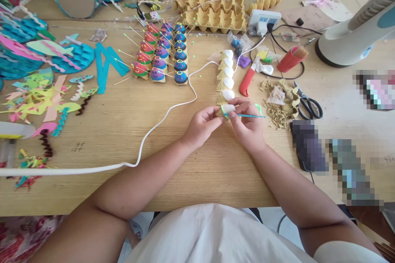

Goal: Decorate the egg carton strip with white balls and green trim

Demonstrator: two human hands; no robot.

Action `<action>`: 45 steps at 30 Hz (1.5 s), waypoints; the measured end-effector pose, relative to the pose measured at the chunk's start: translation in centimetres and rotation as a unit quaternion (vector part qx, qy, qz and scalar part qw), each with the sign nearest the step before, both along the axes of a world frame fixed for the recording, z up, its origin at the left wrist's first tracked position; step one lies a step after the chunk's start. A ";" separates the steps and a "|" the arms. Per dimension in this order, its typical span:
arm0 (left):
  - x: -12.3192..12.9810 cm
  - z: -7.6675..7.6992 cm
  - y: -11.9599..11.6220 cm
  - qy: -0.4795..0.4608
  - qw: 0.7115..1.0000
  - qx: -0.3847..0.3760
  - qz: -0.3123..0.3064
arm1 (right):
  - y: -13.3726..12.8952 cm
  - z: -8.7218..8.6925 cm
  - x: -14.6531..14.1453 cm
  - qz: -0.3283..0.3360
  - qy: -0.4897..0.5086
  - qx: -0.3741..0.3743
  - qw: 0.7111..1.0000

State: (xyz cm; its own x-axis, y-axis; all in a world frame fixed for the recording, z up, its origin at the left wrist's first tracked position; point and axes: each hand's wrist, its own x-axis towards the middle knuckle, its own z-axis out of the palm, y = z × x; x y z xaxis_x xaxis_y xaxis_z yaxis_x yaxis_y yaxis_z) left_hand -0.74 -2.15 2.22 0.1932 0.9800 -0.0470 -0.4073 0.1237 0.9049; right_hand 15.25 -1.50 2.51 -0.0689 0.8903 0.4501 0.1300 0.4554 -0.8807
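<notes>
A strip of egg-carton cups [221, 74] runs away from me, its several bumps topped with white clay. My left hand [202, 125] pinches the left side of its nearest cup. That cup carries white clay [228, 108] with a light green edge along its left side. My right hand [247, 125] is closed around a thin blue tool [251, 116], whose left end touches the near cup. A bit of green clay [258, 109] shows by the right fingers.
Painted carton strips [159, 51] with pins stand at centre left. A white cable [168, 111] crosses the table. Right of the hands are a red-handled cutter [247, 82], carton scraps [288, 94], scissors [310, 105] and a red cup [288, 60]. Colourful paper pieces [52, 98] lie left.
</notes>
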 end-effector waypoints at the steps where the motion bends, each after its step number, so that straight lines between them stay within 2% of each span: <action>1: 0.0 0.0 0.0 0.004 1.000 0.001 -0.001 | 0.0 0.0 0.0 0.000 0.000 0.001 1.000; 25: -0.1 0.5 -0.1 0.074 0.997 0.015 0.011 | 0.2 -0.2 -0.2 -0.002 0.004 0.005 1.000; 45: -0.1 0.3 -0.3 0.122 0.992 0.035 0.004 | 0.1 -0.2 -0.3 -0.010 0.018 -0.029 0.999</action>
State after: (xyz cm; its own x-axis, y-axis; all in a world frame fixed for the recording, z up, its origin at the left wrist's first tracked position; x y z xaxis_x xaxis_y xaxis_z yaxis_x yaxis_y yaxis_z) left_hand -0.82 -2.48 2.49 0.1757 0.9842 -0.0237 -0.1750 0.0549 0.9830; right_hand 14.94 -1.39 2.29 -0.0351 0.9164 0.3987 0.1068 0.4001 -0.9102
